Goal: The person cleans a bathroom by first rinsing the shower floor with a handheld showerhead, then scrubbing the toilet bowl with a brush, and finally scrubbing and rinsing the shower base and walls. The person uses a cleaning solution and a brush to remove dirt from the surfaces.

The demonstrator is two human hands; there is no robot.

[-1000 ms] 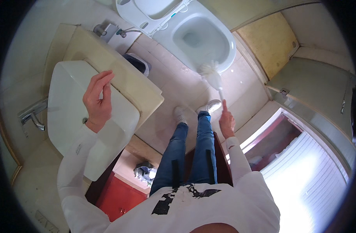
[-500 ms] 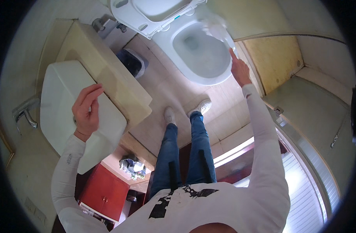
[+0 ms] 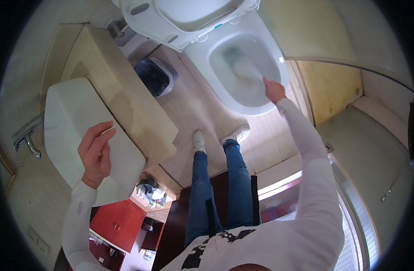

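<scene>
My right hand (image 3: 274, 91) is closed round the thin handle of a toilet brush, above the right side of the rim. The pale, blurred brush head (image 3: 245, 70) is down inside the white toilet bowl (image 3: 250, 110), near the drain. Whether the bristles touch the porcelain cannot be made out. On the left, my left hand (image 3: 97, 153) hangs over the white washbasin (image 3: 64, 108), fingers stretched and holding nothing. Behind the bowl, the seat and lid (image 3: 148, 22) are raised.
A lined waste bin (image 3: 155, 81) stands left of the toilet, beside a beige ledge (image 3: 125, 95). The metal tap (image 3: 30, 135) is at the basin's far left. Right of the toilet is a yellowed panel (image 3: 331, 88). Red cabinets (image 3: 116, 223) show at lower left.
The brush head has moved from the bowl's far right rim down into the bowl. My right hand has closed more round the handle. My left hand remains over the basin.
</scene>
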